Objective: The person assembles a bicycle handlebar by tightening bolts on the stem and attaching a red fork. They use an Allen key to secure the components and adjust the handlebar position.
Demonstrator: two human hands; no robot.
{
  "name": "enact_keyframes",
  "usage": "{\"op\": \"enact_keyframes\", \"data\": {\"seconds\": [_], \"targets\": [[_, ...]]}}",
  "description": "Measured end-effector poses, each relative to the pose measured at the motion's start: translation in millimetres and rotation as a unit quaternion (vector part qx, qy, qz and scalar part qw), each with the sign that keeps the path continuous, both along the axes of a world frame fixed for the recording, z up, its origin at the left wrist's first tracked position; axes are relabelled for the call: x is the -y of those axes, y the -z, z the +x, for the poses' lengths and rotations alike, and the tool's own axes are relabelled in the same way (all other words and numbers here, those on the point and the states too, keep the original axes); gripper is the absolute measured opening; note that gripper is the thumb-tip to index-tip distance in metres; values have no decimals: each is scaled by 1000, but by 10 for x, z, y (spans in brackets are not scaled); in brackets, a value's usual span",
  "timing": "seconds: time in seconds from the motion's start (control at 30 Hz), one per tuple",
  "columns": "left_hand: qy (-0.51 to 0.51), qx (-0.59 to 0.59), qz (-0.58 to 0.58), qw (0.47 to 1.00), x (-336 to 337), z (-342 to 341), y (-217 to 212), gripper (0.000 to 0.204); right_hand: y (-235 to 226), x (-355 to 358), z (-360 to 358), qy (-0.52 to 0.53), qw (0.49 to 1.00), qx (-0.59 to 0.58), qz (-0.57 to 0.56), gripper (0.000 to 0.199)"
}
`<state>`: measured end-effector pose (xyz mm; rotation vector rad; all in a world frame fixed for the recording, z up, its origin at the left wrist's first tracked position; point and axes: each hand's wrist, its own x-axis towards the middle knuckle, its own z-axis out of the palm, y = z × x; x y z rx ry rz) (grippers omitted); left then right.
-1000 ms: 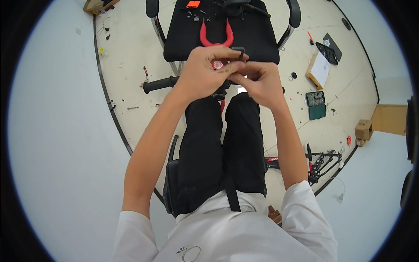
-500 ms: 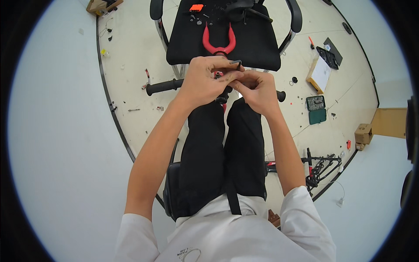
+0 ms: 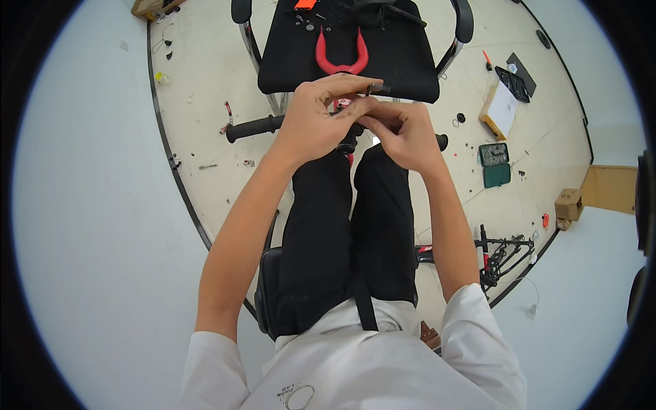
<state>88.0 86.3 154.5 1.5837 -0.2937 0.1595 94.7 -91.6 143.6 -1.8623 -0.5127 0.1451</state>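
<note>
My left hand (image 3: 318, 121) and my right hand (image 3: 408, 137) meet fingertip to fingertip above the bicycle handlebar (image 3: 254, 128). A small dark L-shaped hex key (image 3: 380, 89) sticks out beneath my left index finger, and my left hand is closed around it. My right thumb and fingers are pinched together against the left fingertips; what they grip is hidden. Just beyond the hands, a red bicycle fork (image 3: 342, 67) lies with its two legs pointing away on a black chair seat (image 3: 287, 76). The middle of the handlebar is mostly covered by my hands.
Small metal parts (image 3: 310, 28) and an orange piece (image 3: 305, 5) lie on the chair seat. On the floor at right are a green case (image 3: 497, 175), a white-topped box (image 3: 499, 113) and a black tool case (image 3: 514, 87). A black bicycle frame (image 3: 502, 260) lies at lower right.
The hex key has turned and now points more to the right. My hands stay together, shifted slightly up in the view. Chair and fork also sit a little higher.
</note>
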Motion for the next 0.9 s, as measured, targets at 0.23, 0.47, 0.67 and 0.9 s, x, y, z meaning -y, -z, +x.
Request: {"op": "enact_keyframes", "data": {"seconds": [0.23,0.47,0.67,0.9], "targets": [[-3,-32,-15,999,-28,22,-36,16,-79,27,56,-2,999,-32,-19,16],[-86,-74,35,993,80,-38,-97,17,-75,-89,-12,57,997,-22,44,16],[57,-13,11,998,-15,-13,-47,22,-95,24,35,-27,998,-52,17,14],[-35,-6,-1,999,-13,35,-41,17,-120,-16,38,11,999,-35,1,14]]}}
